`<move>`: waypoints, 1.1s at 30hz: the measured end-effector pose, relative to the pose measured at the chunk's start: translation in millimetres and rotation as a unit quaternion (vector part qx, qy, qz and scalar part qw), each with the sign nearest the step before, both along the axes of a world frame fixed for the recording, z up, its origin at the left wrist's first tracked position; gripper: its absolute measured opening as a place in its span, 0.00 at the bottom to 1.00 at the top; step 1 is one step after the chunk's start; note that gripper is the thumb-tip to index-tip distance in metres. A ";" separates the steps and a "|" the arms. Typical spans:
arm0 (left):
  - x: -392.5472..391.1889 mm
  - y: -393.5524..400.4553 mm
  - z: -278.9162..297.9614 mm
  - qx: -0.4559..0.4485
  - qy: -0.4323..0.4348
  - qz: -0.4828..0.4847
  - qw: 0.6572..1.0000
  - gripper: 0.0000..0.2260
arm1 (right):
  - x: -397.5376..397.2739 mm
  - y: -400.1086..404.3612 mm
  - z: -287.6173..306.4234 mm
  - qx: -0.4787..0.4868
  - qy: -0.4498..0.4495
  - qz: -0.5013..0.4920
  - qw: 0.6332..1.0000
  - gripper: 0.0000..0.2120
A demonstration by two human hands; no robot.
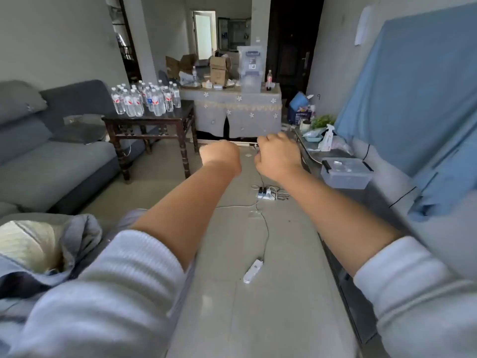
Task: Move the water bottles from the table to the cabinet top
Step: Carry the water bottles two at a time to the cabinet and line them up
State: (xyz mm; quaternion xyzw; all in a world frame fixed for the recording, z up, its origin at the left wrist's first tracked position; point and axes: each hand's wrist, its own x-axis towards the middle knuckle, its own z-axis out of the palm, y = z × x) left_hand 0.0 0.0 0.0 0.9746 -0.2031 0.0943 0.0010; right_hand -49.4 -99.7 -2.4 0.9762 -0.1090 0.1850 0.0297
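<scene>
Several clear water bottles (144, 100) with red-and-white labels stand crowded on a dark wooden side table (152, 120) at the left, beside the sofa. Behind it stands the cabinet (237, 112), draped in a grey cloth with snowflake trim; its top carries boxes and a cola bottle (269, 80). My left hand (220, 156) and my right hand (277, 156) are stretched out in front of me over the floor, well short of the table. Both are curled into loose fists and hold nothing.
A grey sofa (51, 151) runs along the left. Two power strips (265, 195) (253, 271) and cables lie on the floor ahead. On the right, a low counter (387, 202) bears a clear lidded box (346, 173), a spray bottle (326, 138) and a blue cloth (418, 99).
</scene>
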 end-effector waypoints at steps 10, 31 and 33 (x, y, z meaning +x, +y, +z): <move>155.1 -1.7 -50.4 0.048 0.099 0.098 0.989 0.15 | 167.9 -42.3 -49.0 0.007 0.098 0.032 0.995 0.16; 569.4 35.8 -33.7 0.035 0.096 0.265 0.959 0.14 | 617.4 -79.1 -52.3 0.062 0.102 0.117 0.986 0.16; 612.0 43.5 -25.1 0.041 0.091 0.267 0.958 0.15 | 659.2 -76.5 -46.8 0.067 0.099 0.124 0.985 0.16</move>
